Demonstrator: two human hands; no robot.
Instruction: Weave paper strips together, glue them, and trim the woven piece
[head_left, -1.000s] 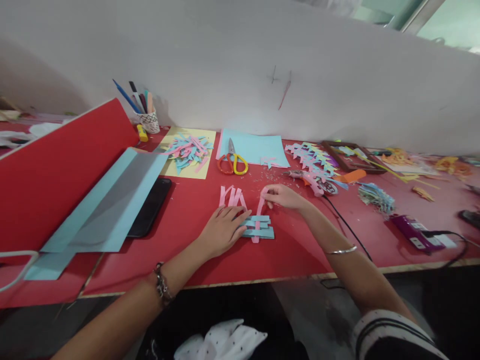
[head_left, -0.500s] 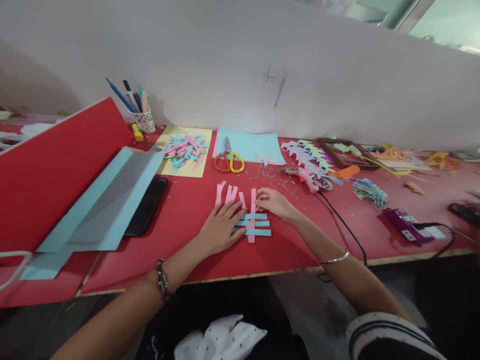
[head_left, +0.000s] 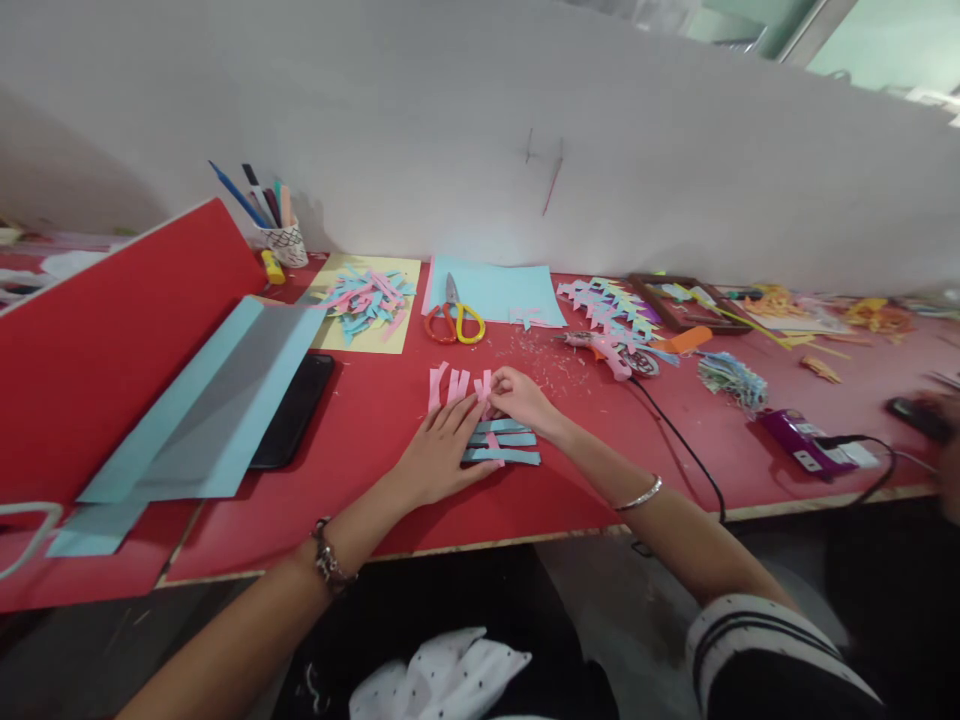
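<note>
Shifted leftward, the pink strip [head_left: 492, 440], apparently pinched near its top by the right hand [head_left: 523, 404], lies nearer the other pink strips [head_left: 456, 384], seemingly tightening their spacing, while the flat, ungrasping left hand [head_left: 441, 455] partly covers the blue strips [head_left: 519, 457].

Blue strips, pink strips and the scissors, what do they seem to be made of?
Blue strips and pink strips: matte coloured paper or thin card, being flat, thin and without gloss. Scissors: likely metal blades, plain grey; handles in solid red-orange and yellow, probably plastic, though coated metal is possible.
</note>
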